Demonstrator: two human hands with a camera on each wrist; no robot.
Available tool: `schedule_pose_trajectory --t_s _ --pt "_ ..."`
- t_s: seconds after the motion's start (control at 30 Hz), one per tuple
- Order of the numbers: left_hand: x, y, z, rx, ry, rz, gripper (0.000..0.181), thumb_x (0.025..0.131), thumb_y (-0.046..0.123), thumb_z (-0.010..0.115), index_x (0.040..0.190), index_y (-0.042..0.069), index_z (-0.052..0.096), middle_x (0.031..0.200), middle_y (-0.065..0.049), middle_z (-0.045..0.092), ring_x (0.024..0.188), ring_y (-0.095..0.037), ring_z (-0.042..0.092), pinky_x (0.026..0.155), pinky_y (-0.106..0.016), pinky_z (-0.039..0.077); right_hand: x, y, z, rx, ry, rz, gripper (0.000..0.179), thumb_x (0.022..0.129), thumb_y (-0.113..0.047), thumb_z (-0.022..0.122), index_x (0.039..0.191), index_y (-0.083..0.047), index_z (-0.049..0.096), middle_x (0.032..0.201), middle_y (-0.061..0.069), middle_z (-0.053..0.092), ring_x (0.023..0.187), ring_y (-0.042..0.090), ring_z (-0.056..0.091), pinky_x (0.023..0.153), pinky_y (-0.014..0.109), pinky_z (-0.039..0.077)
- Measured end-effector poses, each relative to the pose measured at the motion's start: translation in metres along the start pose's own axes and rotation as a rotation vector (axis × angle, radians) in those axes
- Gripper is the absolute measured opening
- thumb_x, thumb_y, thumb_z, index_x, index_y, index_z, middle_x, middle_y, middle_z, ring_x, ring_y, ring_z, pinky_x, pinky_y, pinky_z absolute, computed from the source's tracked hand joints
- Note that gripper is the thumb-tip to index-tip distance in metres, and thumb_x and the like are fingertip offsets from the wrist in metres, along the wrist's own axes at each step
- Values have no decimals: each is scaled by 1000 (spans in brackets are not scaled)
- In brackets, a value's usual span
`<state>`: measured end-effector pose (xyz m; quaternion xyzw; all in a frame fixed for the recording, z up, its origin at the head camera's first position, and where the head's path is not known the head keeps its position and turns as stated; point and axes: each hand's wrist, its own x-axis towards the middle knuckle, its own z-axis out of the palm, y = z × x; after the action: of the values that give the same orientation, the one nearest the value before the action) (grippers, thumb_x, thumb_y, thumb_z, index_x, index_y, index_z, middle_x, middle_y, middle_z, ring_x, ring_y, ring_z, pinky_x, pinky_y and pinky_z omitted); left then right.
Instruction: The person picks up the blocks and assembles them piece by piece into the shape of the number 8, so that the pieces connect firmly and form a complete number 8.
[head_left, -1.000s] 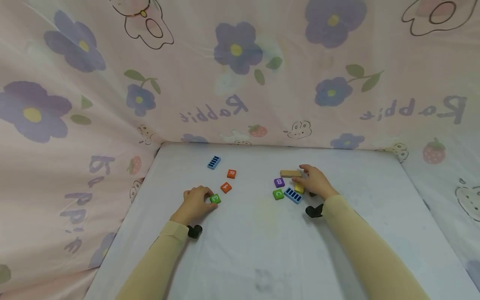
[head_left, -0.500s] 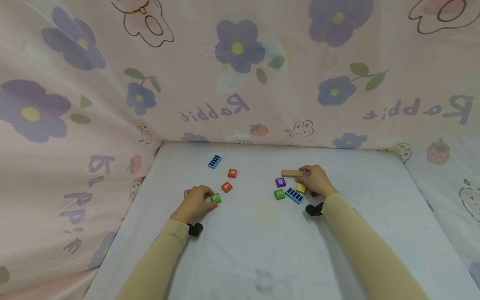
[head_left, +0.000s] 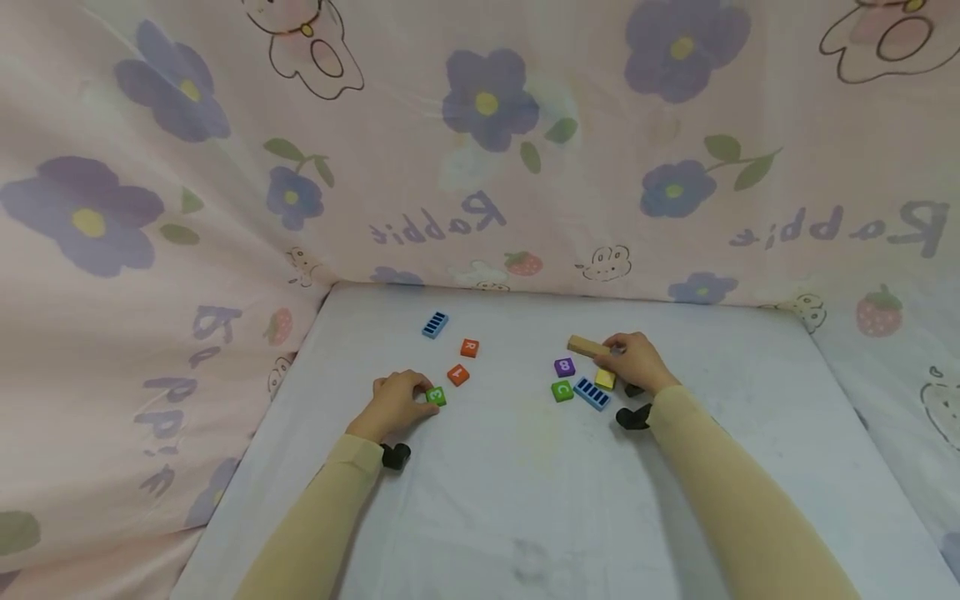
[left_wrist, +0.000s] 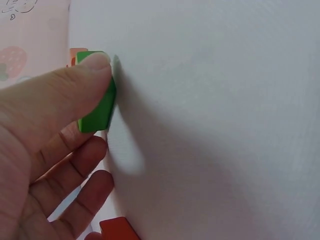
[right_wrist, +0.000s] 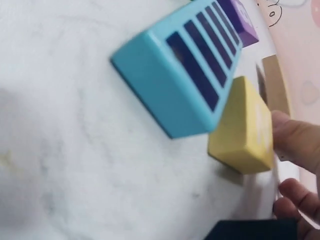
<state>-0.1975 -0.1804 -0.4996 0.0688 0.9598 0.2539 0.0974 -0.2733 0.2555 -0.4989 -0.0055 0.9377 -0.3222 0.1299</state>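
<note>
My left hand (head_left: 393, 404) pinches a green block marked 3 (head_left: 437, 397) between thumb and fingers; in the left wrist view the thumb lies across the green block (left_wrist: 100, 117). Beyond it are an orange block marked 1 (head_left: 458, 375) and an orange R block (head_left: 469, 348). Over on the right, my right hand (head_left: 637, 362) holds the right end of a plain wooden bar (head_left: 587, 346), which sits at a slant. Just below those fingers is a yellow block (head_left: 604, 380), close to the thumb in the right wrist view. The held end of the bar is hidden by the fingers.
A blue block with dark bars (head_left: 592, 393), a purple block marked 8 (head_left: 565, 367) and a green C block (head_left: 562, 391) lie left of the right hand. Another blue barred block (head_left: 435, 325) is at the back left. Patterned cloth (head_left: 570, 167) borders the white tabletop (head_left: 480, 500).
The wooden bar has turned from level to slanted, its left end now farther back, with my right hand on its other end. The left hand keeps its pinch on the green block.
</note>
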Motion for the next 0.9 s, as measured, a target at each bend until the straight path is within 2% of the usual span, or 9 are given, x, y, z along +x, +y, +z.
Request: schedule_pose_trajectory --t_s 0.13,0.27,0.37,0.5,0.67,0.77,0.9 --pt "0 0 1 0 0 -1 37 80 32 81 109 12 69 106 1 64 99 -21 53 98 -49 21 -4 1 1 41 22 11 51 90 -38 68 128 -6 54 123 19 52 109 35 50 92 52 41" --pt "1 0 2 -7 5 -1 36 80 32 80 109 14 68 105 2 65 100 -20 54 99 -47 21 -10 -3 4 48 55 -15 49 91 -39 66 126 -6 56 116 16 57 101 30 53 81 43 48" --pt "1 1 2 -32 4 8 35 81 33 79 109 16 68 105 4 65 103 -19 55 100 -46 22 -17 -11 8 64 62 -26 45 91 -39 66 123 -8 58 111 14 58 95 28 54 74 38 49" --pt "-1 8 4 -76 5 29 34 81 33 79 110 18 67 107 5 64 106 -18 55 101 -45 29 -26 -23 18 69 60 -55 43 91 -40 67 121 -10 59 106 11 58 90 26 53 71 35 47" --pt "-6 23 9 -184 -35 72 32 82 27 79 109 19 66 99 5 61 95 -17 56 86 -38 45 -37 -38 38 71 56 -143 44 88 -42 70 120 -13 63 101 6 61 83 22 54 66 34 46" --pt "-8 29 14 -223 -74 103 30 83 26 78 108 19 65 94 6 60 88 -14 56 78 -34 46 -46 -48 51 110 42 -183 43 86 -40 73 117 -13 65 97 4 61 82 20 54 66 34 45" --pt "-7 32 21 -232 -112 126 30 84 25 78 109 16 65 93 7 60 84 -12 56 75 -31 47 -55 -58 69 162 19 -202 36 84 -35 76 111 -14 67 89 2 59 78 18 51 65 33 43"
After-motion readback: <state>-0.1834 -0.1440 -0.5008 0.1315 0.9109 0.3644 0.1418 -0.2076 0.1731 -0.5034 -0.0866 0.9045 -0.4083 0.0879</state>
